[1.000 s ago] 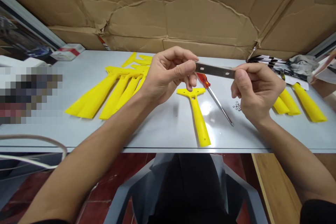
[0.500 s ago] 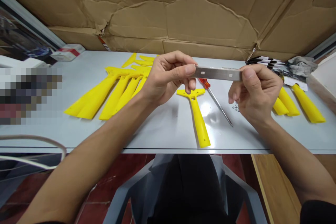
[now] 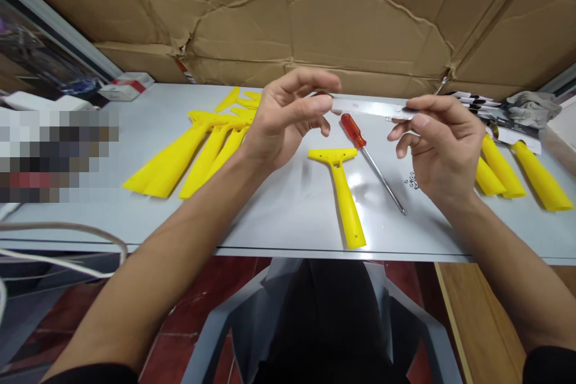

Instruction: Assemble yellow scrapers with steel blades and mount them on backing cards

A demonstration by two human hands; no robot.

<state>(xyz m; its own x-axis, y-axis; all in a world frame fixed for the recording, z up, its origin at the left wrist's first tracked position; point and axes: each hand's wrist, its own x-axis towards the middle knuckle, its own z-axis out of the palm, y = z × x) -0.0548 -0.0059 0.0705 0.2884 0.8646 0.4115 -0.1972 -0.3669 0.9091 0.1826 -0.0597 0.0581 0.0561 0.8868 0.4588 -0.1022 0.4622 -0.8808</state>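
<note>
A thin metal scraper blade (image 3: 369,107) stretches level between my hands above the table, its face bright with reflected light. My left hand (image 3: 288,123) pinches its left end with thumb and fingers. The right end lies between the thumb and fingers of my right hand (image 3: 445,144). Below the blade, a yellow plastic scraper handle (image 3: 344,201) rests on the table with its wide head away from me. Beside it lies a screwdriver (image 3: 352,130) with a red handle and a long steel shaft. Several small nuts (image 3: 411,180) are scattered near my right wrist.
More yellow scraper handles (image 3: 166,159) are piled at the left, with flat yellow pieces (image 3: 228,99) behind them. Further yellow handles (image 3: 540,177) lie at the right, near a grey cloth (image 3: 533,111). Cardboard (image 3: 360,30) stands along the back; a white cable (image 3: 67,227) loops at the left.
The blade has turned between my fingers, so its dark slotted face is now a bright, thin-looking strip. My fingers have loosened and shifted at both ends. The view has moved slightly.
</note>
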